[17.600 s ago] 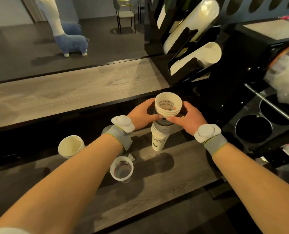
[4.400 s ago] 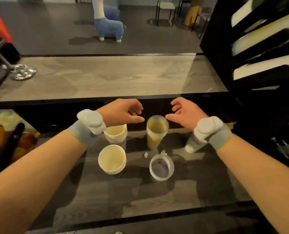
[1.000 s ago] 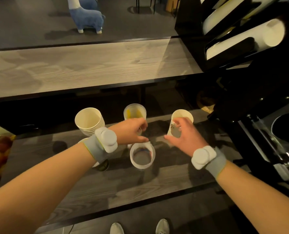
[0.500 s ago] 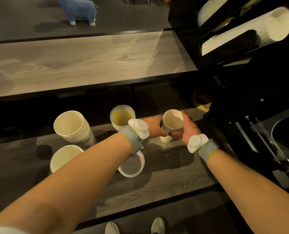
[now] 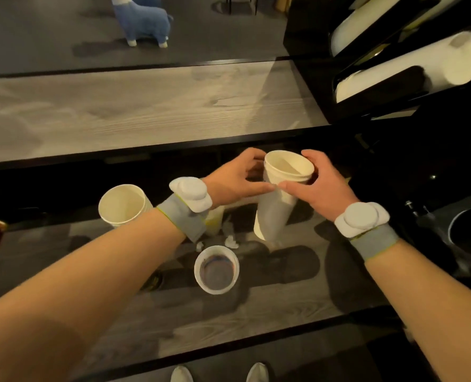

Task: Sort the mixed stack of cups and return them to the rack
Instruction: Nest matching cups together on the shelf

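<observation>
The black rack (image 5: 388, 86) at upper right already carries long white cup columns, yet sorting looks only partly done. On the dark wood surface (image 5: 256, 321) a paper cup pile (image 5: 121, 205) stands at left and a clear plastic cup (image 5: 217, 270) nearer, both unreturned. Between them, tilted and lifted, a tall stack of white cups (image 5: 277, 205) is held near its rim by both hands: left hand (image 5: 234, 180) and right hand (image 5: 319, 186) each with a closed grip. No writing is legible.
</observation>
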A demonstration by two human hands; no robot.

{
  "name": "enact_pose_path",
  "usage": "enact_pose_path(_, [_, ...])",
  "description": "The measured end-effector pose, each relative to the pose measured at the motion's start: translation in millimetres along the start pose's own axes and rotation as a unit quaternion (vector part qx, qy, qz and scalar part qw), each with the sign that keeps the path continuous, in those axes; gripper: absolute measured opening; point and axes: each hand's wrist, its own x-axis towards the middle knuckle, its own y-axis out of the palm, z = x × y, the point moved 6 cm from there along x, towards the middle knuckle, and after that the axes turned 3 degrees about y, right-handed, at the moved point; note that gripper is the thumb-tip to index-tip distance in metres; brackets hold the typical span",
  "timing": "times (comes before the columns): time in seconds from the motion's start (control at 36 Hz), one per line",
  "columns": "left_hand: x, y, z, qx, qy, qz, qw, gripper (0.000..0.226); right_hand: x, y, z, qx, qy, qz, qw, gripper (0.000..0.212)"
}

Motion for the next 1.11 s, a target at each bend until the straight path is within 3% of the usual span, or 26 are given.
enact_pose_path(0.22, [-42.0, -57.6, -36.8, -0.047, 0.015, -0.009, 0.999, 0.063, -6.8, 10.9, 75.3, 0.105, -0.047, 0.055, 0.992, 0.075])
enact_pose_path(0.64, [-166.4, -138.6, -40.7, 0.002, -0.019, -0.092, 0.996, 0.083, -41.4, 93.5, 179.1, 0.108, -0.133, 0.152, 0.973, 0.071])
enact_pose_path(0.75, [-198.7, -163.2, -40.8, 0.013, -0.006, -0.118, 0.993, 0.074, -49.0, 119.2, 210.0, 0.095, -0.162, 0.169, 0.968, 0.076])
enact_pose_path(0.94, [-229.0, -198.9, -46.8, 0.068, 0.024, -0.186, 0.980, 0.098, -44.1, 143.7, 257.2, 0.026, -0.235, 0.150, 0.960, 0.078])
enact_pose_path(1.11, [-233.6, -214.0, -24.7, 0.091, 0.024, -0.207, 0.974, 0.086, -34.6, 168.4, 264.4, -0.009, -0.259, 0.147, 0.955, 0.076])
